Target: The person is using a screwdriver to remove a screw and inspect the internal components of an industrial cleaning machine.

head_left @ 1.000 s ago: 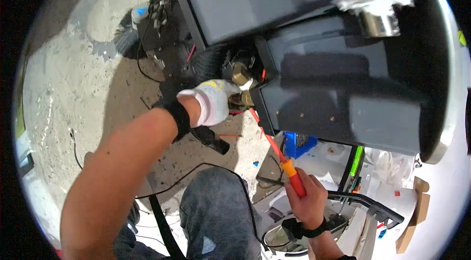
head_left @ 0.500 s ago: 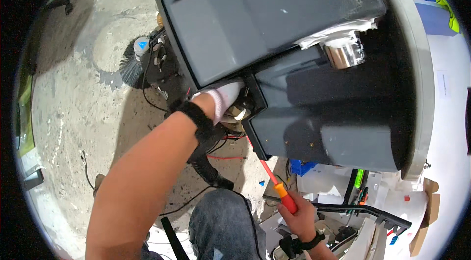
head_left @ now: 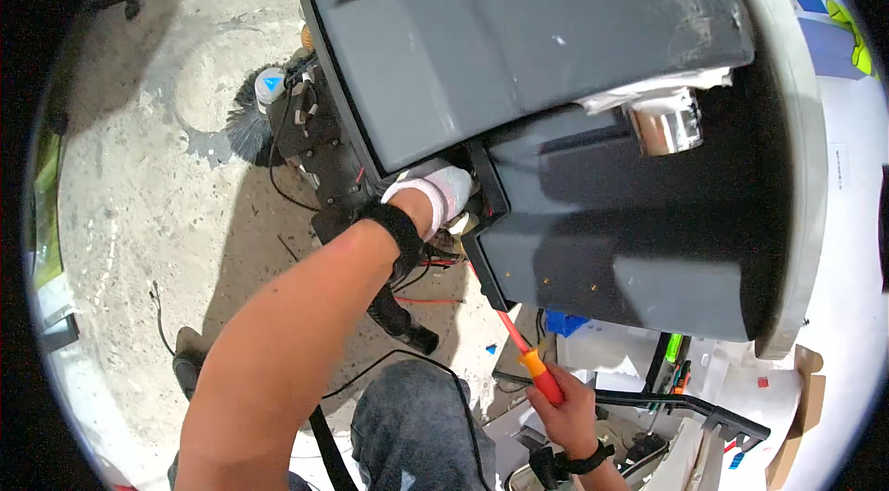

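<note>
My right hand [head_left: 567, 409] is closed round the orange and red handle of a screwdriver [head_left: 544, 378]. The screwdriver's long red shaft runs up and left, and its tip is hidden behind the edge of a dark grey machine housing [head_left: 556, 250]. My left hand [head_left: 446, 193], in a white glove, reaches into the gap beneath a large grey upper cover [head_left: 519, 37]. Its fingers are out of sight behind the housing, so their grip does not show. Red and black wires [head_left: 435, 263] lie just below that hand.
A round black brush [head_left: 248, 120] and dark machine parts stand on the concrete floor [head_left: 130, 176] at left. A metal cylinder [head_left: 669, 124] sticks out between the two housings. A black bar [head_left: 667, 398] and loose tools lie at lower right, beside a cardboard flap [head_left: 798, 421].
My left hand has shifted slightly right and down at the gap. The right hand still grips the screwdriver in nearly the same place. The view has moved a little.
</note>
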Demonstrator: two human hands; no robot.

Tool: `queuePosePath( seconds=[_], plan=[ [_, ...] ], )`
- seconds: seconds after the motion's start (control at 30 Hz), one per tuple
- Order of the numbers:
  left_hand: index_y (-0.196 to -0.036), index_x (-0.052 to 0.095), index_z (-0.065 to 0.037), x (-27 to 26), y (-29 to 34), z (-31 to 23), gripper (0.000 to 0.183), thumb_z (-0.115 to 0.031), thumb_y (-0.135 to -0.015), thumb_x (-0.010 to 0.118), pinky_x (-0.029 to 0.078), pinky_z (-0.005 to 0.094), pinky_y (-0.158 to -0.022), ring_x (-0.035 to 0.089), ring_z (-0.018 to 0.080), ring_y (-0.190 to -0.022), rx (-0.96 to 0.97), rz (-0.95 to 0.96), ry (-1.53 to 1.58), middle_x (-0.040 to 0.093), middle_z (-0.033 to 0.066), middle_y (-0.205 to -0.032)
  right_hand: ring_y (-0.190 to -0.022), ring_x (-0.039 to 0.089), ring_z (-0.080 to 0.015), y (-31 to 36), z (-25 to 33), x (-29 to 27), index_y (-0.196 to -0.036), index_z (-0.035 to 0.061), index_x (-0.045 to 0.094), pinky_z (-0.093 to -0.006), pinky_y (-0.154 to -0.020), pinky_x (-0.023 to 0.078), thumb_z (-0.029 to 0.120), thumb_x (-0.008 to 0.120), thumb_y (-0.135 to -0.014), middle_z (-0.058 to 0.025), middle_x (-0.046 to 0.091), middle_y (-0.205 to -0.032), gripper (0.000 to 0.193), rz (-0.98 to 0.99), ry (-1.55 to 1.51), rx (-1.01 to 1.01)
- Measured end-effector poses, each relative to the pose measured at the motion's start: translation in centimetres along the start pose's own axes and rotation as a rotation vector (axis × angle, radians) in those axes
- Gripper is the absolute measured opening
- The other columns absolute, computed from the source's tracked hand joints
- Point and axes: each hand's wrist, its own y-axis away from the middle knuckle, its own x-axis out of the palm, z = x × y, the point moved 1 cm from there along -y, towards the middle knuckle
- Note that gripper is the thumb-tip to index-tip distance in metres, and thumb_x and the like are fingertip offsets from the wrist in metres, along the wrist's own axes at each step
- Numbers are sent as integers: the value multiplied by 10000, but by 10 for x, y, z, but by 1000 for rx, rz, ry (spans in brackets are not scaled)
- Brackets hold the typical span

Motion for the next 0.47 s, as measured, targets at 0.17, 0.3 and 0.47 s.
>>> queuePosePath(
  seconds=[0.17, 0.3, 0.47],
  plan=[
    [-965, 665, -48, 14, -6, 10, 244, -149, -821, 496, 504, 414, -760, 626, 328, -909, -14, -44, 3, 628, 177, -1014, -724, 630, -340, 4, 16, -2, -1074, -15, 574, -367, -637, 489, 269, 665, -768, -217, 625, -822, 427, 48, -6, 65],
    [-1026, 614, -18, 0, 1, -1, 296, -175, -854, 430, 449, 401, -857, 564, 365, -1013, -208, -122, 599, 586, 205, -1093, -731, 634, -324, 3, 17, -11, -1098, -24, 559, -340, -660, 492, 268, 668, -765, -216, 625, -826, 456, 71, -59, 100],
    [-1281, 448, -47, 44, 7, 30, 467, -312, -900, 499, 240, 299, -1075, 362, 305, -1268, -217, -405, 623, 454, 187, -1308, -794, 646, -303, 4, 25, -18, -1127, 23, 565, -334, -694, 495, 267, 668, -768, -210, 631, -910, 446, 124, -267, 161]
  ],
)
